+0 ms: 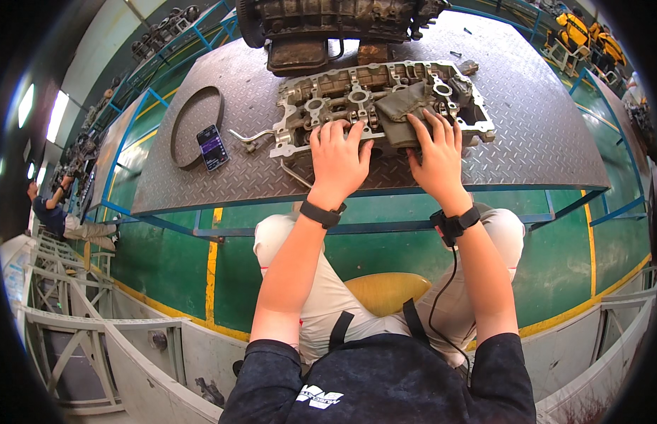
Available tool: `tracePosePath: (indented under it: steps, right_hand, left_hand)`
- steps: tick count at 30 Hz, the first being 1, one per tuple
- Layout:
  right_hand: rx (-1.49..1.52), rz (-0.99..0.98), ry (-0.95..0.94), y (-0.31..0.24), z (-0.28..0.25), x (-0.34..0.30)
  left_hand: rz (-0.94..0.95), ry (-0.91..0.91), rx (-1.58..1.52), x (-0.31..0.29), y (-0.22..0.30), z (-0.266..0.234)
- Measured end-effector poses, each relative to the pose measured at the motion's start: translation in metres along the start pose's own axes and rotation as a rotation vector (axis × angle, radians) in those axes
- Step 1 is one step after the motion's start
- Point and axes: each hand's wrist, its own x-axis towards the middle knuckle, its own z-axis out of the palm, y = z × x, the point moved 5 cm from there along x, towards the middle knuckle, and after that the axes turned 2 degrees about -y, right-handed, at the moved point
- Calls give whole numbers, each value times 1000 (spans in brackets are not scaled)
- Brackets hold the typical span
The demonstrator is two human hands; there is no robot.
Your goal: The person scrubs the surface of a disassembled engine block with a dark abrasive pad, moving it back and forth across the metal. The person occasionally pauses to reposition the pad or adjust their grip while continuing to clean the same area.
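A metal engine cylinder head lies on the workbench in front of me, its round openings and valve parts facing up. My left hand rests on its near edge, fingers stretched forward and holding nothing visible. A crumpled dark olive cloth covers part of the right half of the cylinder head. On the cloth and the near rim lies my right hand, fingers spread. The cloth hides the parts beneath it, and the undersides of both hands do not show.
A large engine block stands behind the cylinder head. To the left lie a black belt loop, a smartphone and a bent metal rod. The bench has a blue frame. Other people work at far left and far right.
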Motion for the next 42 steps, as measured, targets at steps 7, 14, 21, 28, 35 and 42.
tracePosePath:
  steps: [7, 14, 21, 28, 35, 42]
  right_hand:
    - [-1, 1, -7, 0, -1, 0]
    - [5, 2, -1, -1, -1, 2]
    - [88, 23, 28, -1, -2, 2]
    - [109, 9, 97, -1, 4, -1]
    - [91, 13, 83, 1, 14, -4]
    - [116, 12, 61, 0, 20, -3]
  left_hand:
    - [-9, -5, -8, 0, 1, 0]
    - [-21, -25, 8, 0, 1, -1]
    - [9, -79, 19, 2, -1, -4]
    - [35, -132, 67, 2, -3, 4]
    - [19, -147, 86, -3, -14, 14]
    - [19, -208, 127, 0, -16, 15]
